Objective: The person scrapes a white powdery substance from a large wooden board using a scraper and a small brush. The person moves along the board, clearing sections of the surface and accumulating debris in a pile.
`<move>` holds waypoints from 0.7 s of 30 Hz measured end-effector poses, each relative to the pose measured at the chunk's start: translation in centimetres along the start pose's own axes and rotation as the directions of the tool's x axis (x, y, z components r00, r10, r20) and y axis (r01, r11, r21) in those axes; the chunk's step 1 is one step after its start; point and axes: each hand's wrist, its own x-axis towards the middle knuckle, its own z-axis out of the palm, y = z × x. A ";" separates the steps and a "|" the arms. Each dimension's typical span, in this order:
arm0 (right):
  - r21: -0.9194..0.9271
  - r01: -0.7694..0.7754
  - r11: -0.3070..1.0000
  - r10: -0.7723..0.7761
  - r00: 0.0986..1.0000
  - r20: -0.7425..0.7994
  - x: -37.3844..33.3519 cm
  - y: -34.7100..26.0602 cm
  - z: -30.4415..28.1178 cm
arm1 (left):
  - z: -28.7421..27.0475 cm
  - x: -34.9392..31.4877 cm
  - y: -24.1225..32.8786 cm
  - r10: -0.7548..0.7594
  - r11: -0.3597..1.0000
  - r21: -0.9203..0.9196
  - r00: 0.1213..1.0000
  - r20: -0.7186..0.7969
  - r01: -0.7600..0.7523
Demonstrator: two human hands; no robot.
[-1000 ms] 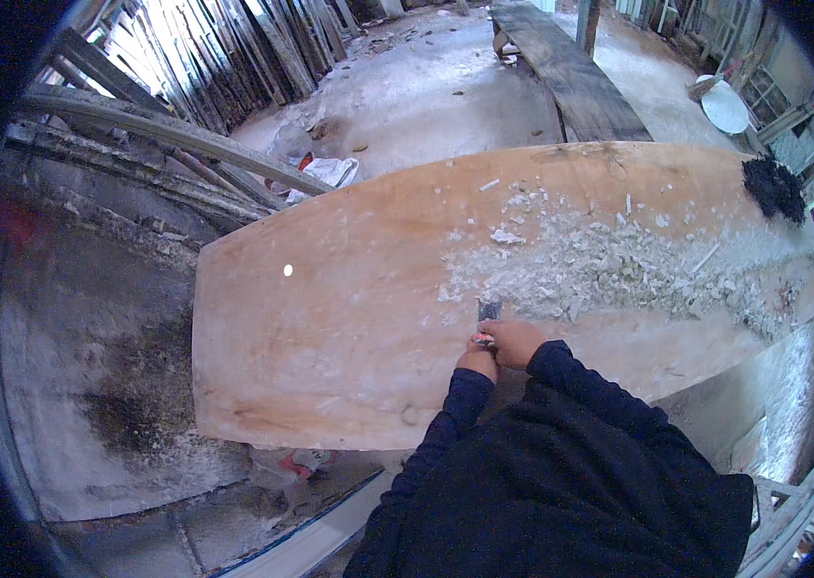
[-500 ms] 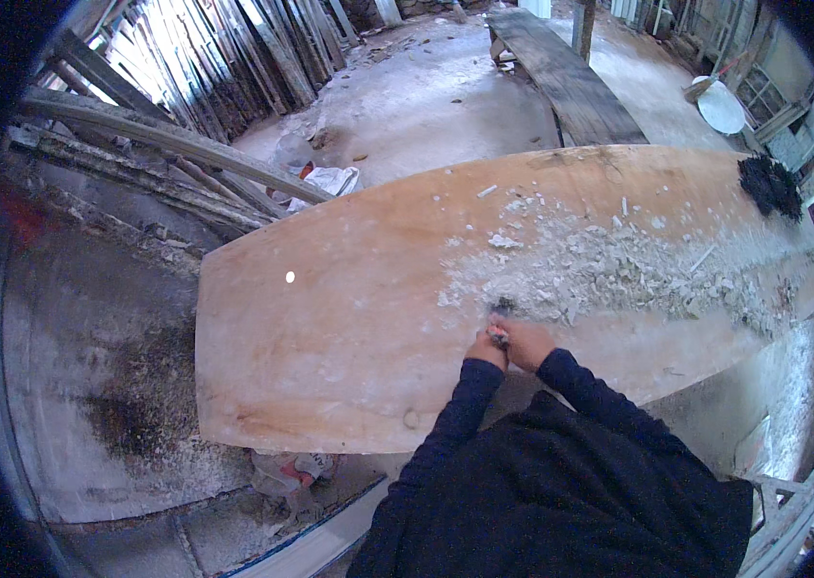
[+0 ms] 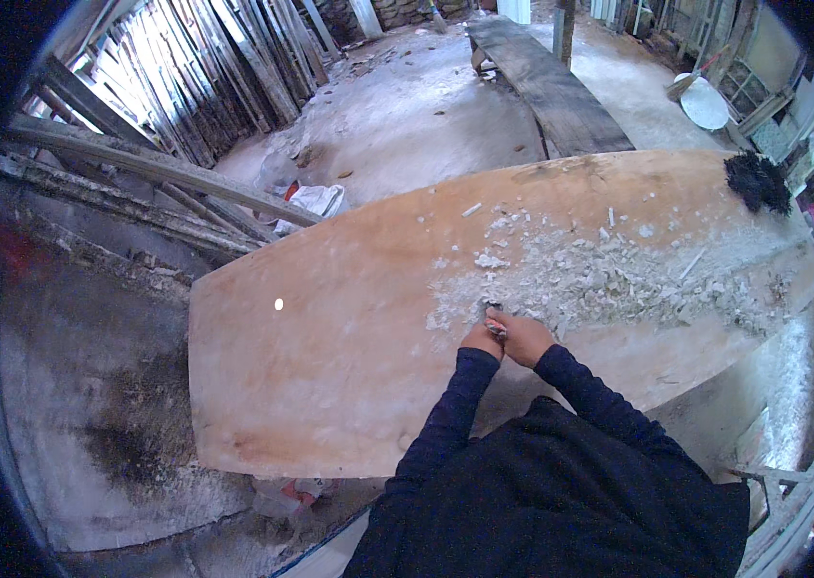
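My left hand (image 3: 482, 338) and my right hand (image 3: 527, 341) meet in front of me, fingers closed close together. Between them is a small dark-tipped hand tool (image 3: 494, 306), mostly hidden by the fingers; its exact kind does not show. Both hands are over a large tan wooden board (image 3: 330, 366), at the near left edge of a spread of whitish-grey flakes and chips (image 3: 609, 275). A small white round spot (image 3: 279, 304) shows on the board's left part.
At the board's far right corner lies a black bristly bundle (image 3: 759, 182). Behind stands a long dark bench (image 3: 551, 82). Timber beams (image 3: 147, 164) lean at the left, beside a white bag (image 3: 318, 199). A broom (image 3: 684, 85) and white basin (image 3: 706, 104) are at the back right.
The whole view has shifted slightly. My hands stay together around the tool, at nearly the same place by the flakes, and less of its dark tip shows now.
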 end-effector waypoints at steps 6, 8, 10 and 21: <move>0.034 0.045 0.998 -0.050 0.987 0.150 -4.8 -4.1 -1.1 | -2.4 -6.5 0.1 0.041 0.997 0.060 0.996 0.083 -0.046; 0.063 0.080 0.995 -0.091 0.973 0.210 -5.4 -5.3 -0.2 | -2.3 -8.8 -1.6 -0.036 0.995 0.096 0.999 0.011 0.035; 0.055 0.108 0.993 -0.120 0.951 0.286 -5.2 -5.9 0.7 | -1.0 -10.0 -3.6 -0.096 0.989 0.108 0.995 -0.002 0.096; -0.052 0.099 0.994 -0.094 0.992 0.083 1.4 -2.3 2.7 | -1.2 -2.2 -4.1 -0.141 0.981 0.142 0.990 0.024 0.136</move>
